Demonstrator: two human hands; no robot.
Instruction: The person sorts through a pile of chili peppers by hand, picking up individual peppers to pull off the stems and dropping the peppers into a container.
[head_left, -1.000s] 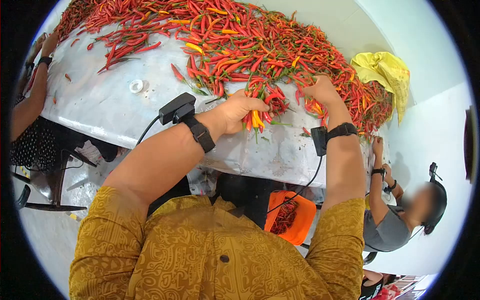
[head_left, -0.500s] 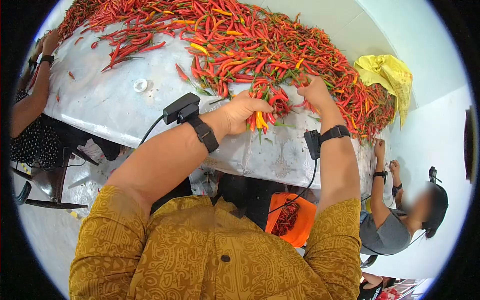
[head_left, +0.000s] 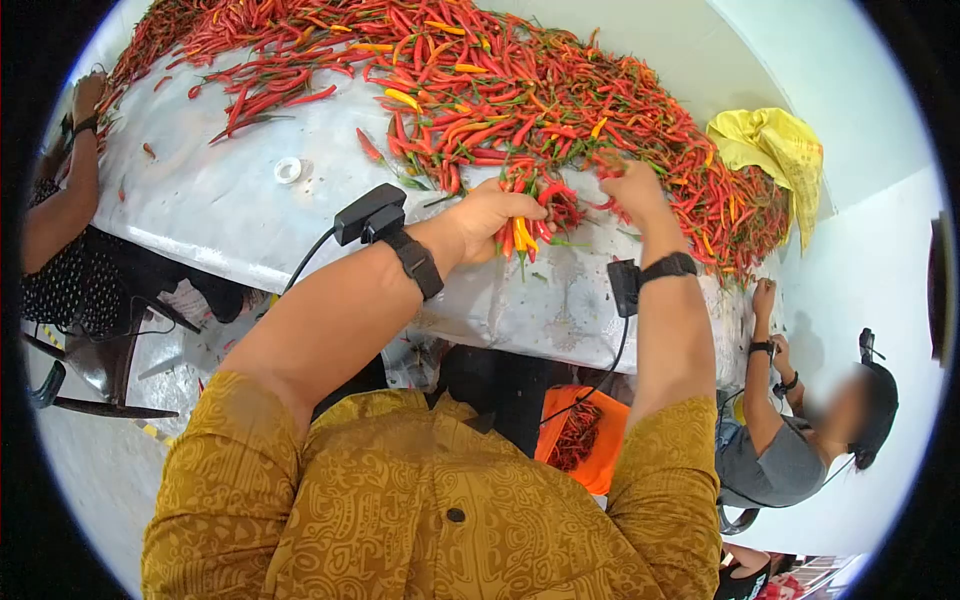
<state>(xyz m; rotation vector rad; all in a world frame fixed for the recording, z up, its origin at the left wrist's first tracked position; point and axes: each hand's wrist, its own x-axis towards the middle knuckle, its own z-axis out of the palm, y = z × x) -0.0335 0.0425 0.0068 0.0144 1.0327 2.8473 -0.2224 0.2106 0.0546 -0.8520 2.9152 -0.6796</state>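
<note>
My left hand [head_left: 490,222] is closed around a bunch of chili peppers [head_left: 524,232], mostly red with a few yellow-orange ones, their green stems pointing down toward me. To its right, my right hand [head_left: 637,188] has its fingers curled in at the near edge of the chili pile [head_left: 560,100]. Red chilies show at those fingertips, though the exact grip is partly hidden. A few more red chilies [head_left: 568,208] lie between the two hands. Black straps with small boxes sit on both my wrists.
The pile spreads over a table with a pale, shiny cover [head_left: 230,210]. A white ring [head_left: 288,170] lies on it at left. An orange bin [head_left: 612,440] holding chilies stands below the edge. A yellow sack [head_left: 765,140] is at right. People sit at both sides.
My right hand has shifted slightly at the pile's edge, its fingers now more curled in. My left hand still grips the bunch in nearly the same place.
</note>
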